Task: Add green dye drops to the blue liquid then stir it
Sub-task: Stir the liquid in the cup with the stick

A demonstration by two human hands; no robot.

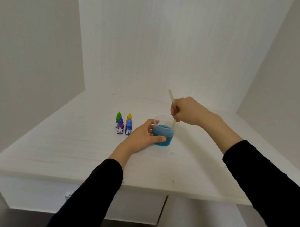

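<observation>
Left hand steadies cup — right hand holds stirrer.

Both arms reach forward in black sleeves, wrists bare. The left hand lies low, fingers and thumb curled round in a grip. The right hand is raised higher, fingers pinched together, wrist bent downward.

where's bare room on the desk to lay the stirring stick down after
Bare white desk lies left of the four small dye bottles, and along the near edge between the sleeves. Right of the clear plastic cup of blue-green liquid is open apart from a faint stain. Crowded: bottles, left hand and cup.
</observation>
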